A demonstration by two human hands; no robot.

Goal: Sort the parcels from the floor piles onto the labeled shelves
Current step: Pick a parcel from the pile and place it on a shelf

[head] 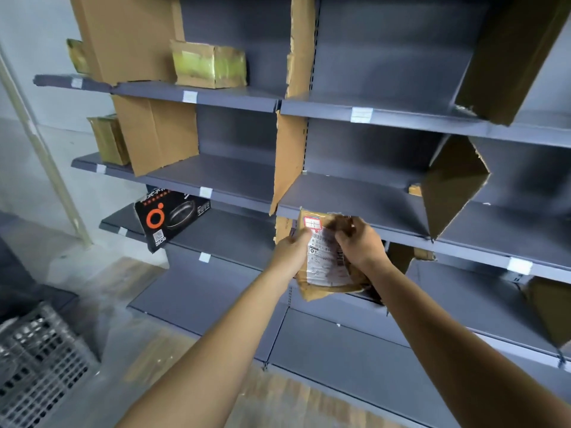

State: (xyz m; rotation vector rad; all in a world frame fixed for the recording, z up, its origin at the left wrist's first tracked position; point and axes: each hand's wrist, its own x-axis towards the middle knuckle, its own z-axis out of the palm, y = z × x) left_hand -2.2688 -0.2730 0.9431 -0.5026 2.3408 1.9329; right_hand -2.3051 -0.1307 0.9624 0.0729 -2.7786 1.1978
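Observation:
I hold a brown paper parcel (324, 264) with a white shipping label and a small red-edged sticker in front of the grey shelving. My left hand (292, 251) grips its left edge, and my right hand (360, 242) grips its crumpled upper right corner. The parcel hangs just below the front lip of the middle shelf (340, 196), whose bay is bounded by cardboard dividers (289, 162). White label tags (361, 115) are stuck on the shelf edges.
A taped cardboard box (208, 64) sits on the upper left shelf. A second taped box (108, 139) stands one shelf lower at far left. A black frying-pan box (170, 217) leans on the third shelf. A grey plastic crate (37, 362) stands on the floor at lower left.

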